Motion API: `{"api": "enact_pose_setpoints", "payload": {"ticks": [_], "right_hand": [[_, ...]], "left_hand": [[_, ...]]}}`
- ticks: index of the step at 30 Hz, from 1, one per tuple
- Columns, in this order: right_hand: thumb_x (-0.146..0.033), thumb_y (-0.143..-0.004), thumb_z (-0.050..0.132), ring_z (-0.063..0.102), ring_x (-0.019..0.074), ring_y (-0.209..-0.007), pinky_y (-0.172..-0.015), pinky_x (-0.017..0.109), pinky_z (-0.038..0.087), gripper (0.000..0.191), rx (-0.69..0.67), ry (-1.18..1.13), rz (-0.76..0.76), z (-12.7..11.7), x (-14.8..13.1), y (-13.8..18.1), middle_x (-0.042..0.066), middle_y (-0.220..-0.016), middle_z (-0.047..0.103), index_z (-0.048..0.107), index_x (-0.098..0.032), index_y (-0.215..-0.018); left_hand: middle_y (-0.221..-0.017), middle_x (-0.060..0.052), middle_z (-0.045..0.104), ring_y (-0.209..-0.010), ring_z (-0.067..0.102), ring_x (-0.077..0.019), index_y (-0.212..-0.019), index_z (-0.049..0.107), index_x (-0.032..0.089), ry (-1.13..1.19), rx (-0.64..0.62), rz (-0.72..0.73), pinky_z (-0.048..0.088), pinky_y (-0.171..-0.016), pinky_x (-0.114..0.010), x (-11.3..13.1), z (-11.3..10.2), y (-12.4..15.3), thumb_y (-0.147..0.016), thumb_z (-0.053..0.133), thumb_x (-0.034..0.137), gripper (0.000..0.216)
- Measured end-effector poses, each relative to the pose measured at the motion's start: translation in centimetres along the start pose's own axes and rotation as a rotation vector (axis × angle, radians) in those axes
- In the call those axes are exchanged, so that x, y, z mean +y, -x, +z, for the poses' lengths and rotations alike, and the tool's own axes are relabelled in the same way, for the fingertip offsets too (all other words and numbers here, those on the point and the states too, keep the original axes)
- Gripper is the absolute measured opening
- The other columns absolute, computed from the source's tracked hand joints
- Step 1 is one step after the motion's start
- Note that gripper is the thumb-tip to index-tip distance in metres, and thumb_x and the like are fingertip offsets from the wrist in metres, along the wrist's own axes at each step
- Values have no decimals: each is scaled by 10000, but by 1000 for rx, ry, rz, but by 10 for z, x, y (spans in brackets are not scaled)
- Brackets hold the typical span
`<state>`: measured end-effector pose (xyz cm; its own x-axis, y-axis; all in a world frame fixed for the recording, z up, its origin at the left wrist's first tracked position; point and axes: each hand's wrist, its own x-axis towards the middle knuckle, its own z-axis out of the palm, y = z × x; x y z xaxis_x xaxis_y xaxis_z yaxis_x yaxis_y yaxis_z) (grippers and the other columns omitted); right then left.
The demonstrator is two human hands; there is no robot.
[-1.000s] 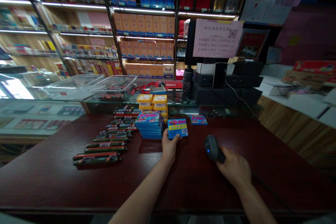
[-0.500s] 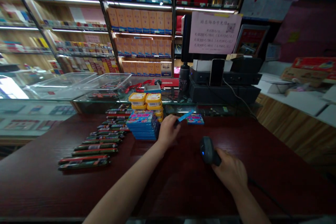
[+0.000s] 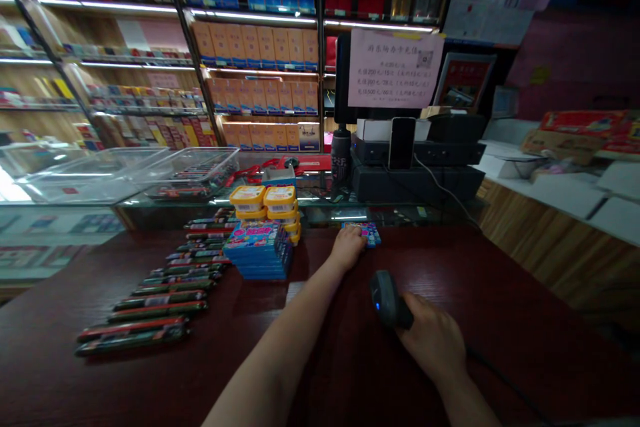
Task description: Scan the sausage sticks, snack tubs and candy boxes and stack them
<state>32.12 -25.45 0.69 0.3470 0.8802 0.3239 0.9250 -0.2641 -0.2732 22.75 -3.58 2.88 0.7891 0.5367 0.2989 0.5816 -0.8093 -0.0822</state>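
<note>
My left hand (image 3: 349, 245) reaches forward across the dark red counter (image 3: 500, 320), its fingers curled down on a small blue packet (image 3: 371, 233) near the counter's far edge. Whether one packet or two lie under the hand is hidden. My right hand (image 3: 435, 341) is closed round the grip of a black barcode scanner (image 3: 384, 296), whose head with a blue light points toward the packet. A stack of the same blue packets (image 3: 259, 251) stands to the left of my left arm.
Yellow-lidded tubs (image 3: 265, 203) are stacked behind the blue stack. A long row of dark wrapped sticks (image 3: 165, 283) runs down the counter's left. Clear plastic trays (image 3: 150, 170) sit on a glass case. A till with a paper sign (image 3: 395, 67), a phone (image 3: 401, 141) and a bottle (image 3: 341, 153) stands behind.
My left hand lifted a blue packet from beside the stack, carried it forward and to the right, and brought it down at the packet by the far edge. The scanner hand barely moved.
</note>
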Motion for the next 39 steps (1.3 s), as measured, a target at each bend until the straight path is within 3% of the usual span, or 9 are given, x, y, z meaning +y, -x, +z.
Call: {"api": "enact_pose_setpoints", "payload": {"ticks": [4, 7, 13, 26, 31, 35, 39], "right_hand": [[-174, -755, 566, 639, 180, -787, -693, 280, 354, 221, -19, -16, 30, -2, -3, -1, -9, -834, 686, 621, -261, -951], [-172, -752, 566, 636, 181, -801, -692, 279, 351, 209, -45, -29, 36, -5, -5, -2, -14, -853, 687, 619, -265, -932], [-175, -742, 578, 632, 168, -816, -683, 270, 347, 221, -71, -17, 33, -8, -6, -3, -13, -869, 690, 617, -263, -941], [-169, -761, 567, 634, 166, -777, -674, 267, 351, 194, -37, -16, 28, -6, -5, -3, -14, -825, 689, 621, -260, -925], [-174, -776, 545, 644, 173, -794, -700, 271, 376, 228, -33, 18, 0, -3, -2, -1, 6, -879, 701, 624, -247, -977], [-183, -763, 551, 648, 177, -805, -691, 274, 390, 252, -39, 45, 9, -2, -1, 2, 9, -932, 703, 615, -251, -996], [-212, -776, 549, 659, 197, -828, -665, 286, 401, 250, -64, 59, 20, -4, -2, 4, -5, -954, 702, 599, -273, -1013]], "left_hand": [[-1110, -84, 568, -1046, 510, -233, -1042, 649, 222, 165, 106, -372, 417, -865, -325, -9, 9, 9, -743, 698, 373, 339], [-1017, -79, 585, -923, 565, -189, -979, 673, 182, 356, 139, -548, 431, -811, -278, -14, 15, 12, -748, 699, 308, 265], [-926, -70, 593, -844, 580, -164, -878, 692, 152, 521, 220, -566, 429, -762, -258, -8, 25, 2, -753, 675, 185, 131], [-1010, -95, 589, -927, 582, -182, -980, 678, 141, 532, 177, -552, 435, -836, -272, -8, 31, -5, -751, 642, 127, 233], [-1102, -100, 557, -990, 567, -190, -1198, 569, 158, 546, 205, -421, 448, -889, -295, -6, 16, 21, -742, 636, 130, 462], [-1112, -86, 566, -1046, 543, -204, -1124, 613, 195, 496, 280, -260, 452, -921, -343, -8, -11, 59, -778, 590, 149, 350], [-1134, -84, 581, -1082, 520, -223, -1074, 644, 231, 352, 441, -206, 434, -952, -405, -17, -47, 102, -819, 534, 159, 286]]}}
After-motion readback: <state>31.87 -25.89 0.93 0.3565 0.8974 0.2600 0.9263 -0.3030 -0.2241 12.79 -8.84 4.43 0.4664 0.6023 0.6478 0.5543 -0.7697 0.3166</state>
